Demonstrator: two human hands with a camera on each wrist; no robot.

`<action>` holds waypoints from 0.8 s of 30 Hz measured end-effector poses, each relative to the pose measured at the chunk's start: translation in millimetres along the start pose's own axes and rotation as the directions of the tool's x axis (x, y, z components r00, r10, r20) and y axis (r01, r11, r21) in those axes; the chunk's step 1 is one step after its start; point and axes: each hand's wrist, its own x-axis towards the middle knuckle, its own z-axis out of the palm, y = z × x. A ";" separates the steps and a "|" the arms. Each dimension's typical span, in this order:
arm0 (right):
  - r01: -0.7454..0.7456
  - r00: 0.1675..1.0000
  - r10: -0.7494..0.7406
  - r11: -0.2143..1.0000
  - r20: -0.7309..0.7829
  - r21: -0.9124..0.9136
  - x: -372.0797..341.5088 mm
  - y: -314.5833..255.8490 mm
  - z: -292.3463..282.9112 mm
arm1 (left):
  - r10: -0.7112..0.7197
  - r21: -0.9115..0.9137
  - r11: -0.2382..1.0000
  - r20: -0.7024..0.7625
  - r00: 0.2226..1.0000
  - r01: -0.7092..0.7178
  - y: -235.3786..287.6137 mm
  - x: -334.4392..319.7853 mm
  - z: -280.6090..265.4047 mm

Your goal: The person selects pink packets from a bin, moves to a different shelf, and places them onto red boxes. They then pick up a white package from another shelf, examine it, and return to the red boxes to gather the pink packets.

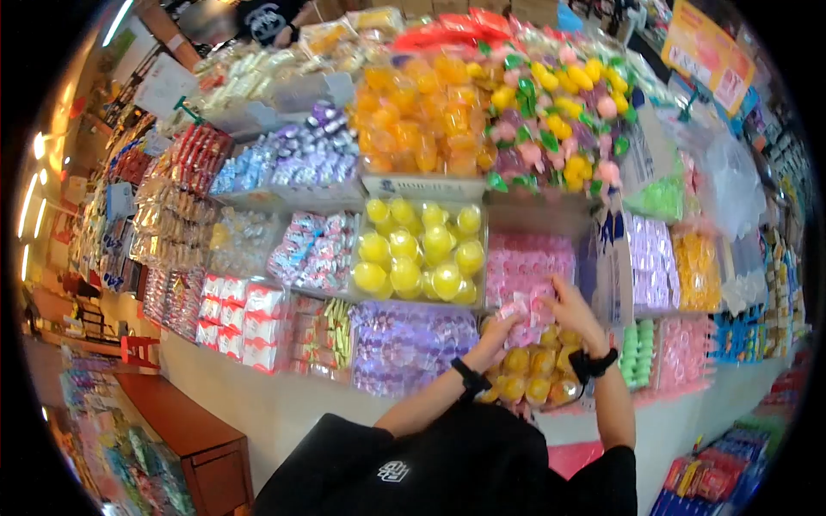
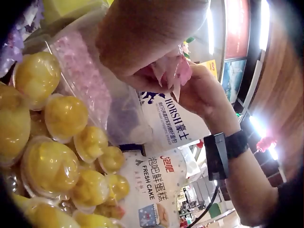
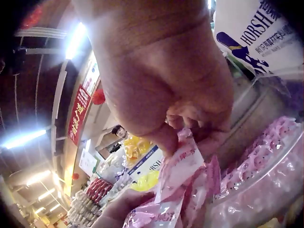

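Pink wrapped packets (image 1: 527,311) are held between my two hands, over the front edge of a bin of pink packets (image 1: 529,258). My left hand (image 1: 494,337) grips some of them from the left, its fingers curled in the left wrist view. From the other side my right hand (image 1: 576,316) pinches a pink packet (image 3: 183,159) between thumb and fingers. Just below both hands sit round yellow-brown cakes in clear cups (image 1: 527,365). A clear plastic rim (image 3: 266,175) borders the pink packets in the right wrist view.
Yellow round cups (image 1: 417,249) fill the bin to the left, with purple packets (image 1: 413,340) in front. A white printed carton (image 1: 613,267) stands upright on the right. Orange cups (image 1: 422,116) are heaped farther back. A brown wooden cabinet (image 1: 176,413) stands at the lower left.
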 end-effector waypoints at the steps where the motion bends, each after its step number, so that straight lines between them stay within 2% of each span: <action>1: 0.068 0.997 -0.067 0.997 -0.025 0.037 4.6 4.6 -0.8 | 0.058 -0.013 0.998 0.074 0.996 -0.057 2.9 -6.6 7.0; 2: 0.125 0.991 -0.122 0.990 -0.054 0.065 7.2 10.9 -4.6 | 0.003 -0.029 1.000 0.057 0.998 -0.002 -5.5 -6.2 -2.3; 4: -0.063 0.998 0.063 0.997 -0.009 -0.035 11.5 -15.4 -26.5 | 0.021 -0.044 0.999 0.083 0.996 -0.018 -17.0 14.4 -17.7; 5: -0.081 0.997 0.080 0.996 -0.021 -0.049 14.8 -11.1 -32.9 | 0.003 -0.049 0.999 0.100 0.995 0.002 -15.3 10.7 -9.7; 7: 0.001 0.991 -0.014 0.995 -0.136 -0.097 25.4 -0.5 -35.9 | 0.033 -0.078 0.996 0.035 0.999 -0.030 -2.2 -4.6 9.8; 8: 0.002 0.992 -0.016 0.995 -0.128 -0.102 32.6 4.6 -37.7 | 0.036 -0.087 0.996 0.034 0.999 -0.033 -2.0 -3.9 8.0; 10: -0.070 0.992 0.040 0.963 -0.120 -0.259 43.2 17.0 -46.1 | 0.004 -0.106 0.994 0.050 0.999 0.001 -5.9 -4.8 4.2; 11: -0.126 0.992 0.113 0.954 -0.064 -0.271 48.4 22.0 -50.1 | 0.006 -0.117 0.993 0.038 0.999 -0.001 -8.0 -7.9 3.8; 12: -0.125 0.992 0.116 0.956 -0.047 -0.267 53.9 28.7 -49.7 | 0.013 -0.130 0.992 0.029 0.999 -0.009 -4.7 -13.8 8.2; 14: -0.125 0.988 0.153 0.880 0.026 -0.458 64.7 51.4 -46.5 | 0.016 -0.149 0.989 0.011 1.000 -0.015 -3.0 -16.4 5.3; 15: -0.063 0.995 0.089 0.885 0.036 -0.461 67.1 70.1 -43.5 | 0.002 -0.157 0.988 0.052 0.999 0.006 -5.9 -16.7 1.1; 16: -0.066 0.994 0.098 0.885 0.047 -0.460 71.0 81.1 -41.5 | -0.010 -0.164 0.986 0.094 0.996 0.025 -7.3 -17.1 -1.9; 19: -0.233 0.917 0.373 0.791 0.144 -0.565 82.9 111.8 -37.5 | -0.022 -0.138 0.990 0.053 0.998 0.029 -10.6 -20.1 -8.4; 20: -0.223 0.913 0.373 0.793 0.162 -0.566 84.3 121.8 -36.4 | -0.019 -0.150 0.988 0.038 0.999 0.024 -10.8 -20.4 -10.2; 22: -0.204 0.856 0.468 0.695 0.219 -0.689 88.7 124.4 -33.4 | -0.021 -0.152 0.988 0.061 0.998 0.030 -10.1 -18.2 -11.4; 24: -0.204 0.863 0.460 0.695 0.208 -0.690 85.3 134.1 -30.3 | -0.027 -0.153 0.988 0.042 0.999 0.033 -8.8 -18.9 -9.5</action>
